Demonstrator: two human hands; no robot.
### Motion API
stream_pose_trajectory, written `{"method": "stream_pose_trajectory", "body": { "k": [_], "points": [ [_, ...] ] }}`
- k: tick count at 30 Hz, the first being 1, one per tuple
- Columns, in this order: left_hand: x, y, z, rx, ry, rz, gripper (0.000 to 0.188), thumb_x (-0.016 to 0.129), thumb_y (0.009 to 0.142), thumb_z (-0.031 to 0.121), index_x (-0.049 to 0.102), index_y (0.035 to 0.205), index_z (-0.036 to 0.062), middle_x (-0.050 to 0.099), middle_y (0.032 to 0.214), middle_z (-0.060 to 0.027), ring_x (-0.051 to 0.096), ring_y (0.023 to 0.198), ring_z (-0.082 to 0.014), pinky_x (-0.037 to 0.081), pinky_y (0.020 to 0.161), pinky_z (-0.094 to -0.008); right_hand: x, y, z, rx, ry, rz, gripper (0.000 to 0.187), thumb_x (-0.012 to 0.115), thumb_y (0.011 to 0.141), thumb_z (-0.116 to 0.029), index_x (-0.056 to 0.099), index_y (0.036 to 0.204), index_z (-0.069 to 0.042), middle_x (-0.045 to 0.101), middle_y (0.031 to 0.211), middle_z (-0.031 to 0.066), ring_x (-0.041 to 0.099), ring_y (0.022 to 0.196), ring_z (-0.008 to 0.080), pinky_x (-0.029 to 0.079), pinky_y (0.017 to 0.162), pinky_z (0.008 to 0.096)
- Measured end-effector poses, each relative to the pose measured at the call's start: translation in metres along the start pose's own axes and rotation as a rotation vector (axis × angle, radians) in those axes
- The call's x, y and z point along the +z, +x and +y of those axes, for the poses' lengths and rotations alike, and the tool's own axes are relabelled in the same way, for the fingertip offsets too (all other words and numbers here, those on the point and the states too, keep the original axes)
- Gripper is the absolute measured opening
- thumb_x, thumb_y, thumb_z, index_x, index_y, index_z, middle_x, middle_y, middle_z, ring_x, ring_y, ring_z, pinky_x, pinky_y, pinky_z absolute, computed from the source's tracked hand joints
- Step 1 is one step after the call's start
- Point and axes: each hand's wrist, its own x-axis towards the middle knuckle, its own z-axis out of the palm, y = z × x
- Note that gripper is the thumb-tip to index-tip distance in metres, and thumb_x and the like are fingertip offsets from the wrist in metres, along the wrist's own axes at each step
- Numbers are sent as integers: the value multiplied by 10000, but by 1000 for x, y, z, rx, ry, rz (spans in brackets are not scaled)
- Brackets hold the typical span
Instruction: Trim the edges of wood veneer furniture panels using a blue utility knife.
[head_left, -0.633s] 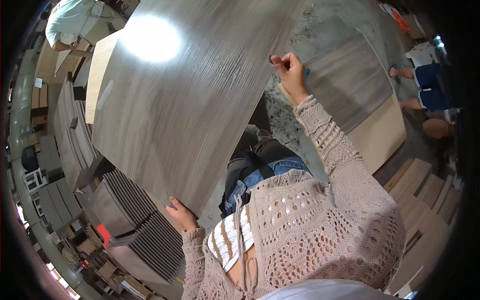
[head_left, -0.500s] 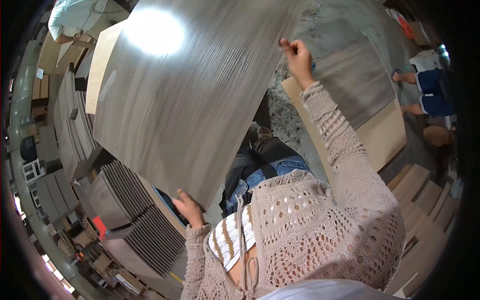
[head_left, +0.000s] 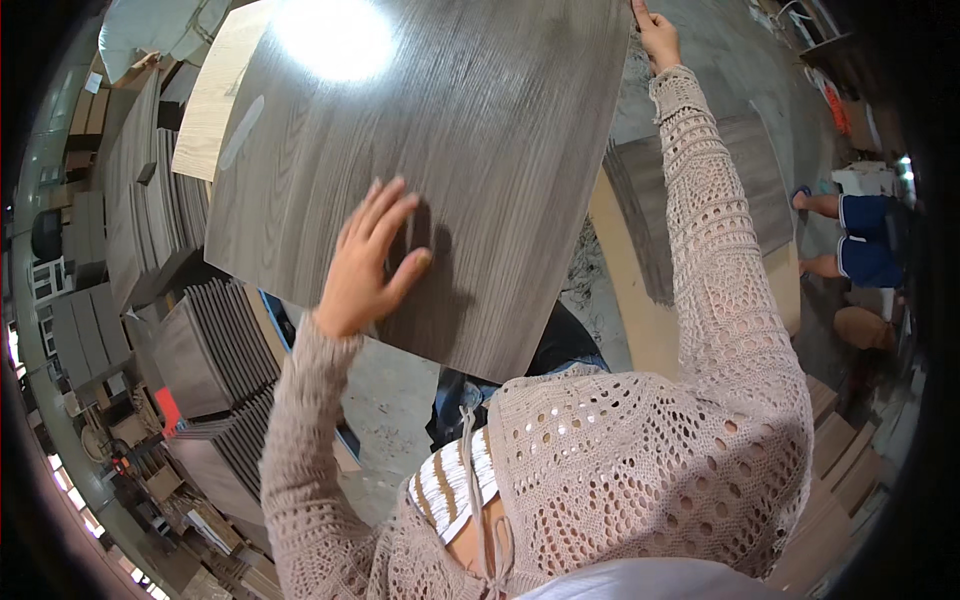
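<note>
A large grey-brown wood-grain panel (head_left: 490, 200) fills the upper middle, tilted, with a bright light reflected at its far end. Over its near half my left hand (head_left: 368, 265) is open, fingers spread and thumb apart. Its shadow falls on the surface just right of it; whether the palm touches I cannot tell. At the top, my right hand (head_left: 658, 42) is closed on the panel's right edge, part of its fingers cut off by the picture's rim. A pale wood-coloured board (head_left: 215, 110) shows behind the panel's left side.
Stacks of grey panels (head_left: 195, 350) stand at the left, beside longer stacked boards (head_left: 135, 220). Another grey panel (head_left: 735, 165) lies on a tan sheet (head_left: 625, 280) at the right. A person in blue shorts (head_left: 865, 210) stands far right; another person (head_left: 150, 35) is at top left.
My left hand has moved from the near corner up onto the panel's face, its fingers spreading. My right hand has gone farther along the right edge. The panel has shifted slightly right and away.
</note>
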Motion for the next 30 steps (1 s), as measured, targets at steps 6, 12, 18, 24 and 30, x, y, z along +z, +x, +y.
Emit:
{"method": "stream_pose_trajectory", "body": {
  "k": [6, 12, 18, 24, 30],
  "points": [
    [27, 80, -36, 150, 431, -77, 659, 457, 865, 558, 318, 1428, 245, 202, 1521, -36, 147, 1406, -277, 70, 1129, -509, 4, 0, 1, -38, -6, 77, 501, 609, 834, -535, 548, 703, -56, 513, 605, 10, 454, 539, 124, 389, 514, 295],
    [29, 86, -37, 126, 416, -65, 673, 414, 853, 595, 313, 1433, 269, 189, 1526, -26, 116, 1415, -261, 12, 1125, -506, -1, -58, 9, -234, 0, -3, 467, 607, 858, -489, 531, 697, -57, 505, 632, -3, 427, 615, 101, 390, 573, 281],
    [28, 85, -36, 179, 393, -40, 648, 451, 864, 570, 329, 1425, 269, 216, 1519, -26, 148, 1408, -278, 51, 1112, -540, -12, -142, -9, -157, -124, -90, 487, 627, 839, -495, 531, 708, -36, 517, 652, 13, 441, 626, 123, 405, 595, 298],
    [35, 84, -42, 205, 380, 29, 629, 449, 877, 549, 337, 1422, 255, 239, 1510, -48, 173, 1399, -302, 70, 1100, -565, -20, -233, -24, -177, -130, -100, 621, 578, 721, -719, 556, 706, -99, 463, 542, -23, 437, 479, 76, 390, 465, 236],
    [45, 86, -52, 245, 414, 60, 637, 386, 891, 581, 303, 1436, 262, 222, 1516, -46, 169, 1400, -301, 90, 1094, -571, -21, -305, -30, -105, -164, -59, 628, 575, 712, -733, 524, 656, -110, 461, 527, -39, 439, 484, 65, 407, 500, 230]
  ]
}}
